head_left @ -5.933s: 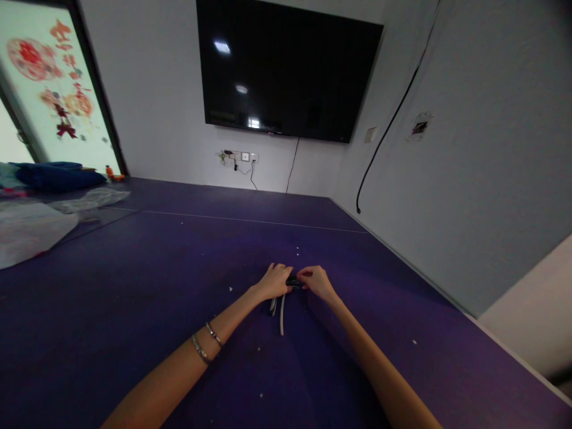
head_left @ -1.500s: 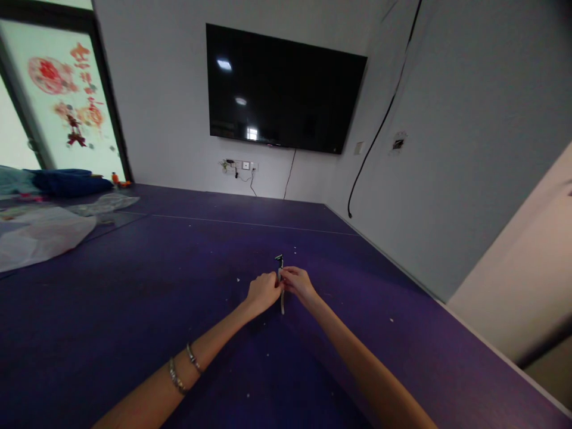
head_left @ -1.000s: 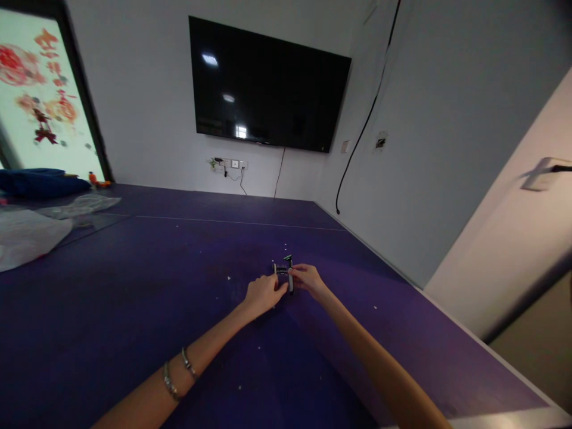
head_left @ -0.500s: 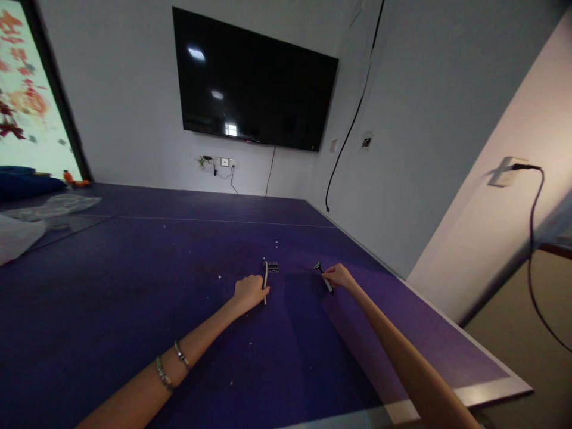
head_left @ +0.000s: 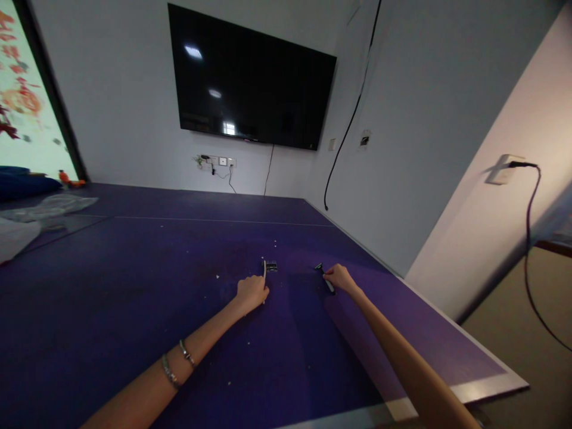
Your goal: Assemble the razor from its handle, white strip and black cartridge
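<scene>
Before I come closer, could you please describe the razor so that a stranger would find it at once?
Below the large black television stretches a purple surface. There, right of the picture's middle, the right hand's grip holds the razor. Unlike the pale stick at the left hand, it has a crosswise head at its far end.

Television (head_left: pixel 268 77): glossy, smooth screen (three bright reflections show). Wall (head_left: pixel 125 119) behind the television: matt, smooth, as if painted. Counter (head_left: pixel 156 322) below the television: smooth, with a faint sheen. Razor (head_left: pixel 329 283), below the television's right end: plastic-looking handle, too small to judge further. Bracelets (head_left: pixel 170 370), below and left of the television: shiny metal. Plastic film (head_left: pixel 58 205), lower left of the television: clear, crinkled, glossy. Cloth bundle (head_left: pixel 27 183), same side of the television: soft, matt.
</scene>
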Demonstrator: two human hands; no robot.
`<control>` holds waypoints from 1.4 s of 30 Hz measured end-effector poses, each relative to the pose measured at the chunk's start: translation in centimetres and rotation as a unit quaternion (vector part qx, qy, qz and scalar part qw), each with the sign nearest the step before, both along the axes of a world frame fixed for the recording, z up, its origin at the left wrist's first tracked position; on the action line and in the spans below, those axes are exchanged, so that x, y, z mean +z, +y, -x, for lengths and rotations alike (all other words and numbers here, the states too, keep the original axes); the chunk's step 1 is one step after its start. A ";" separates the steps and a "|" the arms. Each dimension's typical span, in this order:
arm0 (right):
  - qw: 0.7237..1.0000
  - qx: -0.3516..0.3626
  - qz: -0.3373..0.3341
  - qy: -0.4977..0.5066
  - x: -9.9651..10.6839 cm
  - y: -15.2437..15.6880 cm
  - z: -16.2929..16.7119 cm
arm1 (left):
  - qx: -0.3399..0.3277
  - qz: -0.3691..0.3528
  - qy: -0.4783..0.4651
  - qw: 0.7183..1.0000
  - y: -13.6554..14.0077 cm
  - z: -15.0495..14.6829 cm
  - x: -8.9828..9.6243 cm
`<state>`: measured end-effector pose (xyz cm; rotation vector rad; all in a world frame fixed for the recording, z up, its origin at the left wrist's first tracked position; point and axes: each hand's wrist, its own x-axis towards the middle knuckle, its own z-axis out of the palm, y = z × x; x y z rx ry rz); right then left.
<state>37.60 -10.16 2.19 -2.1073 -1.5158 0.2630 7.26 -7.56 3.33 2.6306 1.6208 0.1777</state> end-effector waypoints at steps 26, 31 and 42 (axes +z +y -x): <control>0.825 0.094 -0.069 0.554 3.5 -0.3 12.9 | -0.047 -0.071 -0.058 0.995 -5.2 -3.8 4.3; 0.832 0.077 -0.100 0.541 3.4 -0.2 13.0 | -0.051 -0.064 -0.055 0.995 -5.4 -4.4 4.0; 0.908 0.018 -0.148 0.391 4.5 0.2 4.6 | -0.039 -0.058 -0.063 0.996 -4.4 -2.8 3.8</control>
